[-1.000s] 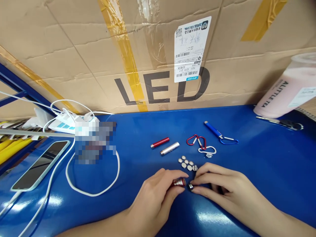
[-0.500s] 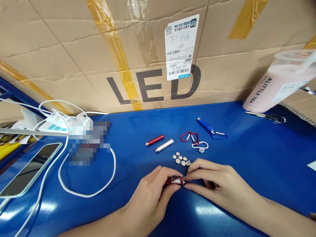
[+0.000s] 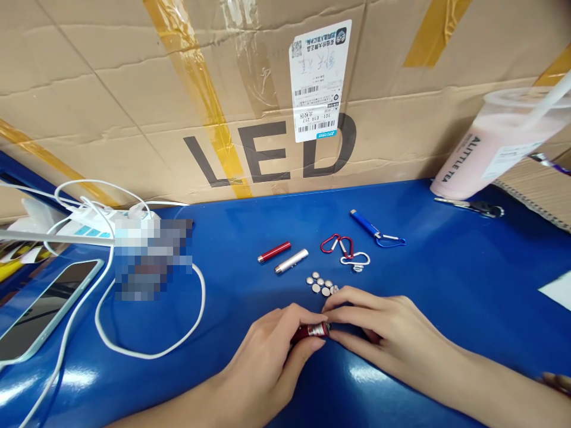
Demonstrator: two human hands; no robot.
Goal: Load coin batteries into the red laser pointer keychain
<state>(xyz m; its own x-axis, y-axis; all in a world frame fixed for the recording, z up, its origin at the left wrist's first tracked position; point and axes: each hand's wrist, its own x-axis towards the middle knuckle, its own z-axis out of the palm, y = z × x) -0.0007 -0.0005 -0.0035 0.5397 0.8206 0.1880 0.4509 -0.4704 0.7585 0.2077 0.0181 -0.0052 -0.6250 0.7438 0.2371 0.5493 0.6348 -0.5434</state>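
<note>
A small red torch (image 3: 307,331) lies low over the blue table (image 3: 446,267), near its front edge, held between both hands. The left hand (image 3: 267,362) wraps its body, thumb and fingers (image 3: 298,313) closed around it so that only the threaded metal end shows. The right hand (image 3: 383,336) meets that end from the other side, its thumb and forefinger pinched narrow at the tip of the torch; whatever small part they grip there is hidden.

Just behind the torch lies a cluster of button cells (image 3: 320,283), close to the right fingertips. Farther back from the torch lie a silver tube (image 3: 291,261) and a red tube (image 3: 273,251), side by side and apart. To the right of these sit a red clip (image 3: 336,244) and a silver clip (image 3: 355,260), touching, and a blue torch (image 3: 366,224) with a blue clip (image 3: 391,240) on it.

Well to the left of the torch, a white cable (image 3: 147,351) loops over the table, and a phone (image 3: 40,309) lies at the far left edge. A cardboard box (image 3: 134,101) marked LED stands behind everything. A pink drink cup (image 3: 495,148) leans at the far right, with keys (image 3: 473,206) at its foot.
</note>
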